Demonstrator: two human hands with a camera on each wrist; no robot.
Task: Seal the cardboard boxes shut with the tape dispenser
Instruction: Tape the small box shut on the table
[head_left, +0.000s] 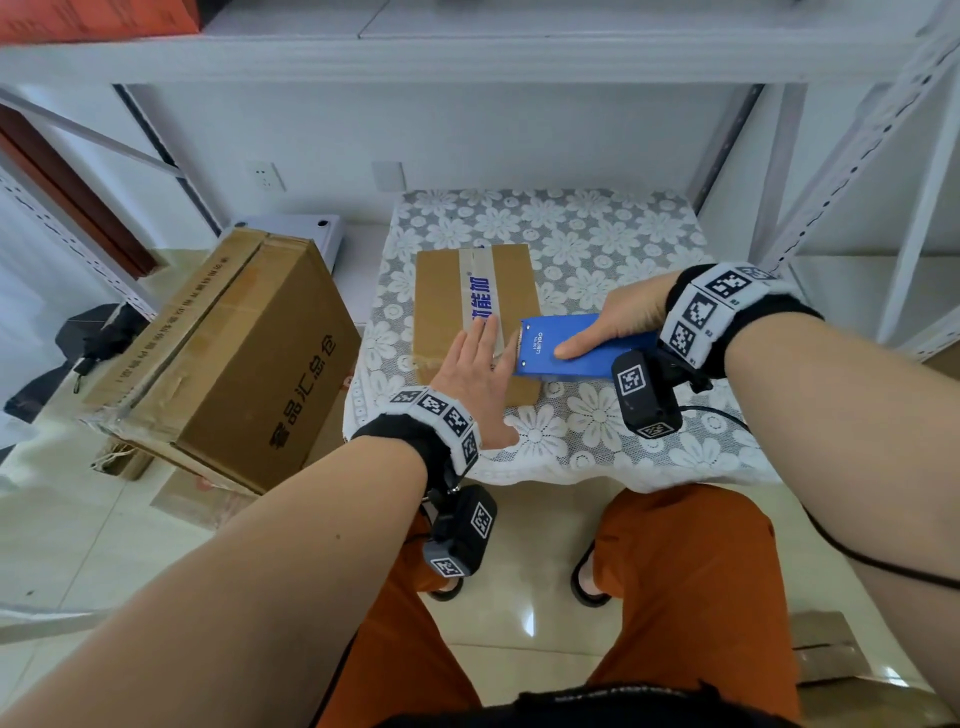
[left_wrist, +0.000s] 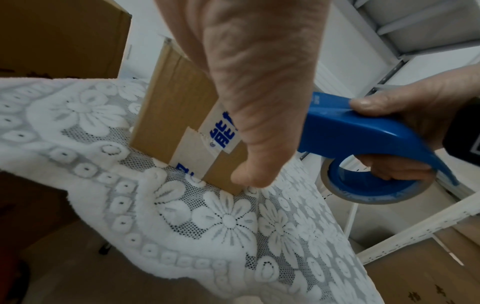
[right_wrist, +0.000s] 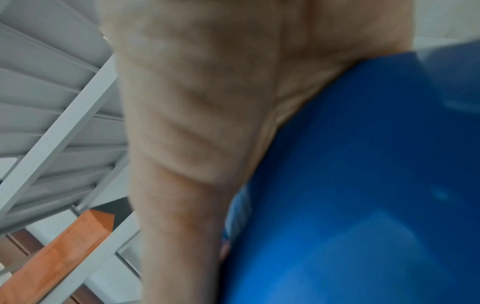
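While the small cardboard box (head_left: 475, 317) lies on the lace-covered table (head_left: 597, 431), its near end is pressed down by the left hand (head_left: 480, 371), fingers straight and laid flat over the printed tape strip (head_left: 480, 296). The blue tape dispenser (head_left: 566, 345) is gripped by the right hand (head_left: 626, 317), thumb extended along its top and fingers curled through the handle; its front edge is met at the box's near right corner, just beside the left fingertips. A larger cardboard box (head_left: 234, 358) is tilted left of the table.
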